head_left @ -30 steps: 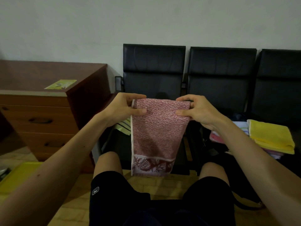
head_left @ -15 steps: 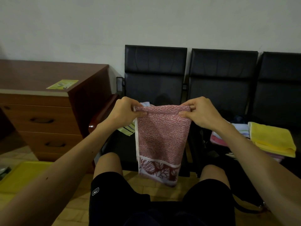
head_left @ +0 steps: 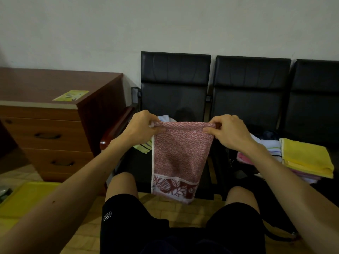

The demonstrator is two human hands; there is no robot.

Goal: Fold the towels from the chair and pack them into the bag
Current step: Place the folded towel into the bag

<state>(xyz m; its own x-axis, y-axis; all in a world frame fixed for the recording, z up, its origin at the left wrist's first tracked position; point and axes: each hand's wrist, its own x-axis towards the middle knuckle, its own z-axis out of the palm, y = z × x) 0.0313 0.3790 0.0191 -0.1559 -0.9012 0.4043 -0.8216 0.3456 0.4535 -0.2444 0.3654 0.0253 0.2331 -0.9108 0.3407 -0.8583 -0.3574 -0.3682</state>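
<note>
A red-and-white patterned towel (head_left: 180, 154) with a leaf border hangs folded lengthwise in front of the left black chair (head_left: 174, 83). My left hand (head_left: 143, 128) pinches its top left corner and my right hand (head_left: 229, 132) pinches its top right corner. Unfolded towels (head_left: 145, 146) lie on the left chair seat behind it, mostly hidden. A stack of folded towels topped by a yellow towel (head_left: 306, 156) sits on the seats at the right. A dark bag (head_left: 236, 162) lies open below my right hand, partly hidden by my arm.
A wooden drawer cabinet (head_left: 55, 125) stands at the left with a yellow leaflet (head_left: 70, 95) on top. A yellow tray (head_left: 23, 198) lies on the floor at lower left. My knees in black shorts are at the bottom, near the chair's front edge.
Both hands have lowered slightly and tipped the towel's top edge away from me, so the hanging part swings forward. The grip on both corners is unchanged.
</note>
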